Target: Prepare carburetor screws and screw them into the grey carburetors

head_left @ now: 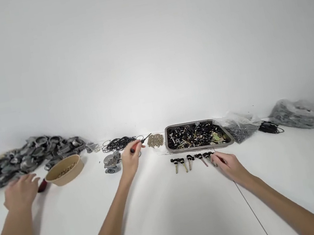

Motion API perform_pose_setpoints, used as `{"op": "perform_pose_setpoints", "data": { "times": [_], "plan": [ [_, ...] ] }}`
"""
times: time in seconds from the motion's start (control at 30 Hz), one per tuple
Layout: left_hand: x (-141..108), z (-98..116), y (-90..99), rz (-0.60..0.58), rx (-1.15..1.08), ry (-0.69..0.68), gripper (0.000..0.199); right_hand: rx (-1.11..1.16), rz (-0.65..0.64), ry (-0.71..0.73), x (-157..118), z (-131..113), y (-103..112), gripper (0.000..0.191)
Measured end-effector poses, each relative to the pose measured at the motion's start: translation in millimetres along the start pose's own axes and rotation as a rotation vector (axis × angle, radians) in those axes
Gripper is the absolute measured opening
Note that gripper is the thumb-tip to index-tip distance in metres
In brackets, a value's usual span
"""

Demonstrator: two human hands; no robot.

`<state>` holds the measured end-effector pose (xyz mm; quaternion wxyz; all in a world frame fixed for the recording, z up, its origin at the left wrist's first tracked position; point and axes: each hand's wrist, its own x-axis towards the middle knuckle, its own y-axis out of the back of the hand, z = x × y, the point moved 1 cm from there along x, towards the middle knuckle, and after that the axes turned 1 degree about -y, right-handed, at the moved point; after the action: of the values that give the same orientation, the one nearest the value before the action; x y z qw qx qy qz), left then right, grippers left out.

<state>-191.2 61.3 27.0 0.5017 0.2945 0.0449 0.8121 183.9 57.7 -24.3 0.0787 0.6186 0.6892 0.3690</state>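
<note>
My left hand point(130, 160) is closed round a screwdriver point(134, 147) with a red and black handle, its dark shaft pointing up and right. Below and left of it a grey metal housing point(112, 163) stands on the table. My right hand point(230, 166) pinches the last piece on the right point(207, 156) of a row of small parts with black heads and metal stems. The other parts in that row point(190, 162) lie side by side, stems toward me. Its fingertips partly hide the pinched piece.
A metal tray point(201, 148) full of black and brass parts stands behind the row. Gold-coloured small pieces point(155, 140), black rings point(119, 143) and plastic bags point(299, 113) line the wall. A co-worker's hand point(22, 192) is left, near a beige bowl point(64, 177) and piled grey housings point(42, 148).
</note>
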Motion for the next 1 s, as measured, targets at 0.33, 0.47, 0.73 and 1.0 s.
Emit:
{"op": "perform_pose_setpoints", "data": {
  "times": [0.33, 0.47, 0.73, 1.0],
  "plan": [
    [-67, -35, -26.0, -0.318, 0.614, -0.243, 0.044, 0.063, -0.056, 0.026, 0, 3, 4, 0.039],
    [-86, -33, -30.0, -0.385, 0.740, -0.229, 0.045, 0.043, -0.085, 0.069, 0, -1, 5, 0.039],
    [-41, 5, 1.1, -0.314, 0.943, -0.308, 0.045, -0.010, -0.070, 0.171, -1, -3, 5, 0.037],
    [33, -9, 54.0, -0.073, 1.189, 0.045, 0.036, -0.070, -0.067, 0.197, -1, -5, 7, 0.038]
  ]
}}
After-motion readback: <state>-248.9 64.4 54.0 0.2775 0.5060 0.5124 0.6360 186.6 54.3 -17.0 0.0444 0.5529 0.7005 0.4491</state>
